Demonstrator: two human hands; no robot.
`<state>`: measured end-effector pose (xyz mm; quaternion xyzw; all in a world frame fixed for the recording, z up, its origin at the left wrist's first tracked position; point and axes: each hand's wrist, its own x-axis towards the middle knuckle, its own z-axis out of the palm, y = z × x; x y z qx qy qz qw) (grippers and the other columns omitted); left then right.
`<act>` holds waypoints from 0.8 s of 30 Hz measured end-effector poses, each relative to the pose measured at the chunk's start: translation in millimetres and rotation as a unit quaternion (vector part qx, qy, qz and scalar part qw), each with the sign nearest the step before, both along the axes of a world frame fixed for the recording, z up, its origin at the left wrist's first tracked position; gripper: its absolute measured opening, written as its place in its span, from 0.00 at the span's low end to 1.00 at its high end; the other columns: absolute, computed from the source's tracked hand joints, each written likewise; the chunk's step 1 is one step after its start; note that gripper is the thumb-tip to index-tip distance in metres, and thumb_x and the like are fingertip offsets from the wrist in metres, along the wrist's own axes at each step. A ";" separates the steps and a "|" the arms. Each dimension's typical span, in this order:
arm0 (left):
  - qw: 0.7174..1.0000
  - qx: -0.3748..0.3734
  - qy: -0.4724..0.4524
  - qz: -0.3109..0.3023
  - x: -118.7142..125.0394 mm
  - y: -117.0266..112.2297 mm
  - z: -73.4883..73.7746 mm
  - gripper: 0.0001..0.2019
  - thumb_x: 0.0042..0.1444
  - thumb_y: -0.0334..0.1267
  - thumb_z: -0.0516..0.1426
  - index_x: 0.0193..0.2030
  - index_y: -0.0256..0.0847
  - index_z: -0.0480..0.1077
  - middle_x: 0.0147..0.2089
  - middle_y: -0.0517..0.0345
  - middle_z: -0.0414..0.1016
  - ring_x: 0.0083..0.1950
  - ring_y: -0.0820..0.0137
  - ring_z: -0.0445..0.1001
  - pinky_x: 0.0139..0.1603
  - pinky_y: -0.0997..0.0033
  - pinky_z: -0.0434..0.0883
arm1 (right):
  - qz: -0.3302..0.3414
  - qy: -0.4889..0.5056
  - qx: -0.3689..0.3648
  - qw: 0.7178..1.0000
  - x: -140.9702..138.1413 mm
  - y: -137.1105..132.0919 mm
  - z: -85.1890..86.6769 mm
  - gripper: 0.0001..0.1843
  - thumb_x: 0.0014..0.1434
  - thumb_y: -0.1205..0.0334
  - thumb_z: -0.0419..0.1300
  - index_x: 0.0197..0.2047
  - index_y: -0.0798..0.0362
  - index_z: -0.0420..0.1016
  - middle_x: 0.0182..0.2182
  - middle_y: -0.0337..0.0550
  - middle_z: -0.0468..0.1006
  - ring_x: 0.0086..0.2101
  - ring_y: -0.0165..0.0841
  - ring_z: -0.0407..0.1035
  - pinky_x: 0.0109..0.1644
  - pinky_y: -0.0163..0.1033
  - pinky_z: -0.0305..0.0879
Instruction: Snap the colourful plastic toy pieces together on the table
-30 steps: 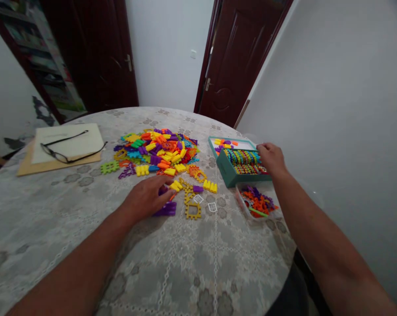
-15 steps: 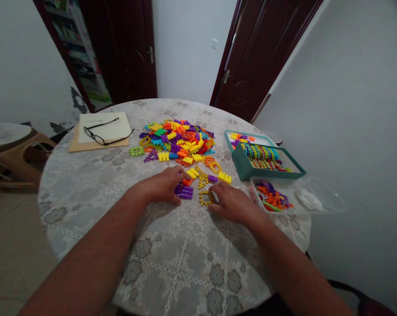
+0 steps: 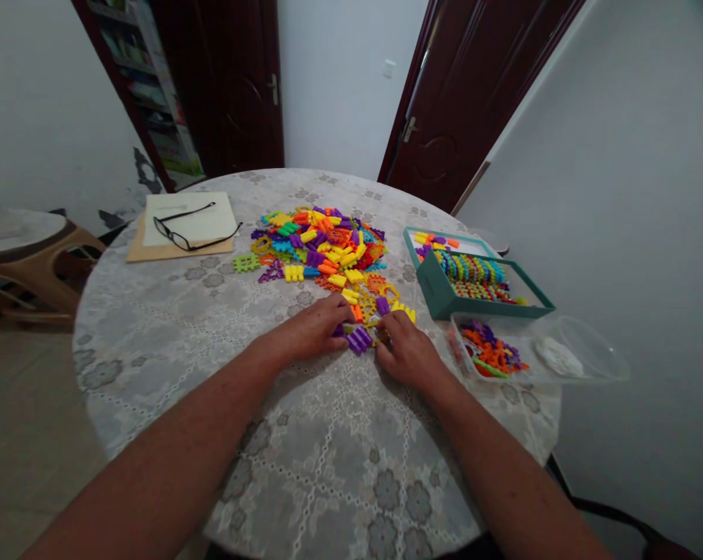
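Purple ridged plastic pieces [image 3: 359, 340] lie on the tablecloth between my two hands. My left hand [image 3: 316, 325] is cupped at their left side, thumb and fingers apart, with part of a purple piece inside the curve. My right hand [image 3: 408, 347] rests opposite with bent fingers spread against the small pieces; its fingertips partly hide a yellow piece. Just beyond the hands are an orange ridged piece [image 3: 357, 313], a yellow ridged piece [image 3: 350, 296], another purple piece [image 3: 382, 306] and a yellow one [image 3: 407, 312] by my right fingers.
A heap of colourful plastic pieces [image 3: 322, 245] covers the table's middle. On the right stand a green box [image 3: 436, 292] of strung-looking pieces and a clear plastic container [image 3: 459, 354] with orange and purple pieces. Black glasses [image 3: 180, 241] lie on papers [image 3: 217, 206] at left.
My left hand has moved right, closer to my right hand, and the purple pieces have shifted right and turned. The whole view has also shifted slightly.
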<state>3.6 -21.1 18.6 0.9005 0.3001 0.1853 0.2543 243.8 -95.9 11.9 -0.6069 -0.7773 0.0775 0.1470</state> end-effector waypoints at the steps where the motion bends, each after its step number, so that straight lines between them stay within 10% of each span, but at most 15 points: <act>1: 1.000 -0.007 -0.010 -0.011 2.2 -1.4 0.3 0.12 0.61 0.35 0.61 0.51 0.47 0.74 0.56 0.48 0.72 0.57 0.58 0.71 0.58 0.60 0.70 | 0.004 0.001 0.005 1.000 -1.1 -1.7 1.2 0.16 0.66 0.61 0.58 0.56 0.51 0.72 0.57 0.53 0.72 0.50 0.43 0.72 0.51 0.45 0.70; 11: 0.997 -0.035 -0.047 0.059 10.0 -3.2 3.1 0.14 0.57 0.30 0.59 0.50 0.47 0.75 0.51 0.50 0.76 0.54 0.59 0.74 0.57 0.57 0.72 | 0.113 -0.031 -0.032 0.993 -15.0 -11.4 13.1 0.18 0.65 0.62 0.59 0.57 0.48 0.75 0.57 0.50 0.75 0.49 0.41 0.73 0.46 0.41 0.68; 18: 0.982 -0.021 -0.054 0.181 -3.7 10.6 7.5 0.14 0.58 0.31 0.57 0.49 0.43 0.76 0.47 0.53 0.77 0.43 0.64 0.75 0.48 0.61 0.72 | 0.031 0.137 0.043 0.989 -8.6 -3.7 2.2 0.08 0.68 0.60 0.56 0.41 0.51 0.76 0.37 0.45 0.76 0.40 0.39 0.71 0.45 0.42 0.66; 21: 0.989 -0.006 -0.042 0.141 -5.5 12.8 0.0 0.14 0.59 0.33 0.59 0.52 0.46 0.77 0.53 0.50 0.76 0.51 0.60 0.75 0.54 0.59 0.72 | -0.043 0.325 0.000 0.945 -3.6 2.6 -1.8 0.09 0.66 0.54 0.60 0.40 0.49 0.78 0.29 0.40 0.73 0.31 0.36 0.68 0.37 0.40 0.65; 24: 0.995 -0.007 -0.015 0.103 -2.2 11.0 -9.6 0.17 0.61 0.37 0.62 0.56 0.50 0.76 0.58 0.48 0.74 0.57 0.57 0.73 0.58 0.56 0.71 | -0.070 0.551 -0.101 0.825 -1.3 8.8 -4.1 0.16 0.60 0.49 0.66 0.49 0.46 0.77 0.30 0.36 0.76 0.27 0.32 0.68 0.29 0.36 0.63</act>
